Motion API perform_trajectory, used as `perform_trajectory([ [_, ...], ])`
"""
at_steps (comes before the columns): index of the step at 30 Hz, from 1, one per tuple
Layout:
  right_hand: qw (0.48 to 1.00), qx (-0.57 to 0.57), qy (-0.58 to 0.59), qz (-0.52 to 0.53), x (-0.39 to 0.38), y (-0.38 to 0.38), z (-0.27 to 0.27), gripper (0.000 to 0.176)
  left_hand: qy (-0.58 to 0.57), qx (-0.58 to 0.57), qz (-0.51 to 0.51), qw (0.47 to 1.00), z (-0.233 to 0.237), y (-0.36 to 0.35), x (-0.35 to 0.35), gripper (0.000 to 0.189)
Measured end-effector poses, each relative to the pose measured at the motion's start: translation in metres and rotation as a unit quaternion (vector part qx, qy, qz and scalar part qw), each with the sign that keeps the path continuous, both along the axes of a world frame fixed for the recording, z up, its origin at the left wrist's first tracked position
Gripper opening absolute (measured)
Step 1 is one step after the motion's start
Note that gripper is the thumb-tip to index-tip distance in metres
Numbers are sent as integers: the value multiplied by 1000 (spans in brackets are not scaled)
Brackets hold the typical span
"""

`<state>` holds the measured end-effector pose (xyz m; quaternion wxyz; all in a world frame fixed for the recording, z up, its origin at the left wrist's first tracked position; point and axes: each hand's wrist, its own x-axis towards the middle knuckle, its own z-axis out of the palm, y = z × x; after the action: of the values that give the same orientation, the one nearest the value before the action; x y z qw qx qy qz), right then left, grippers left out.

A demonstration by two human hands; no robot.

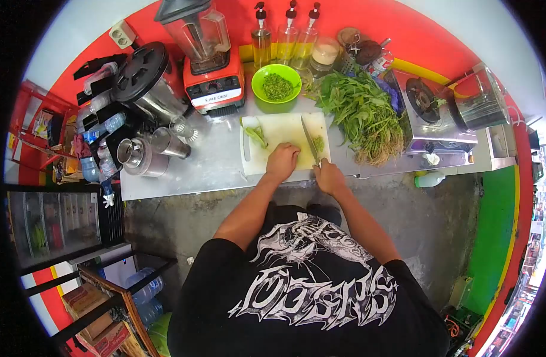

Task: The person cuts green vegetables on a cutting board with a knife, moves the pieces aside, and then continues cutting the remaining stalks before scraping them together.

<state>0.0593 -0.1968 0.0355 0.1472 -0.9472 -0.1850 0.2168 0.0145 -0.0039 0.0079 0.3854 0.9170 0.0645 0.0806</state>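
Note:
My right hand (329,177) grips the handle of a kitchen knife (309,137), whose blade lies across the cutting board (276,122) pointing away from me. A small heap of chopped greens (318,143) rests just right of the blade. My left hand (283,160) is on the board left of the knife, its fingers curled; whatever they hold, if anything, is hidden. Pale green leafy pieces (256,136) lie at the board's left side. Behind the board stands a bright green bowl (276,107) with finely chopped greens (277,87) in it.
A big bunch of leafy greens with roots (365,113) lies right of the board, beside a gas stove (439,128). A red blender (214,83), pump bottles (286,41) and a jar (325,53) stand behind. Metal cups (143,156) are on the left. The metal table's front edge (207,189) is near me.

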Motion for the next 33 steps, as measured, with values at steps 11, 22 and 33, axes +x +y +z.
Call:
perform_trajectory([
  [11,998,40,20,45,-12,23,3,41,-72,199,-157,965,5,51,-48,47],
  [22,998,-31,44,26,-30,37,38,37,-24,271,-162,949,2,52,-56,56],
  [33,1000,7,10,-18,-29,50,14,38,-30,254,-147,956,-1,50,-55,54],
])
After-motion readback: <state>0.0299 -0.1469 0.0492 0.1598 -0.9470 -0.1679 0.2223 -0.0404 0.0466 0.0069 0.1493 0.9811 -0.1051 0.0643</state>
